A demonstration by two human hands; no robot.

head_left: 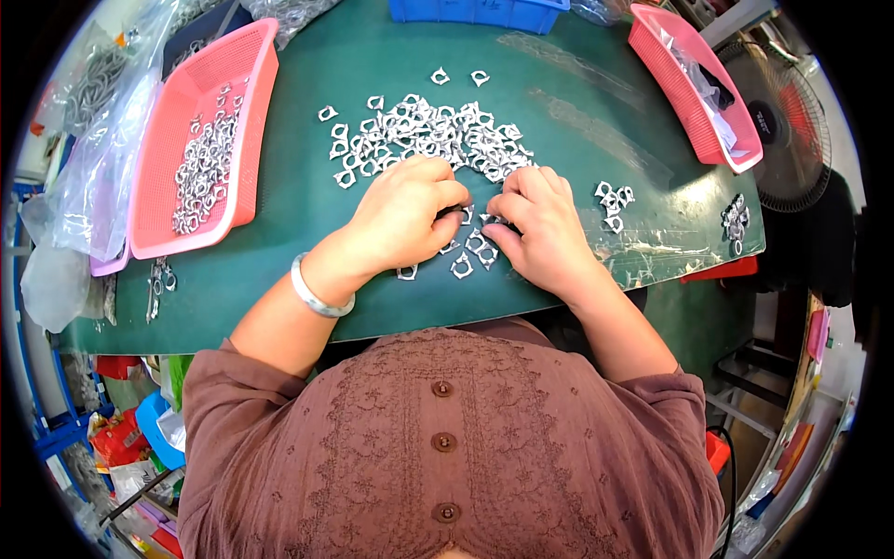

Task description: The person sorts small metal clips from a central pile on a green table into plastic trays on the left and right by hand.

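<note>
A heap of small silver ring-shaped metal parts [419,130] with little lugs lies on the green table, just beyond my hands. My left hand [405,210], with a pale bangle on its wrist, is closed, thumb and forefinger pinching one ring-shaped part [467,215]. Facing it, my right hand [542,228] is curled in a pinch on another such part [486,219], mostly covered by the fingertips. Between and below the hands lie several loose ring parts [481,250] on the near side of the table.
A pink basket [247,168] holding more ring parts stands at left. Another pink basket [684,98] with bags sits at far right, beside a fan [792,130]. A blue bin [480,11] is at the back. Small clusters of parts [613,203] lie to the right, scissors [156,284] to the left.
</note>
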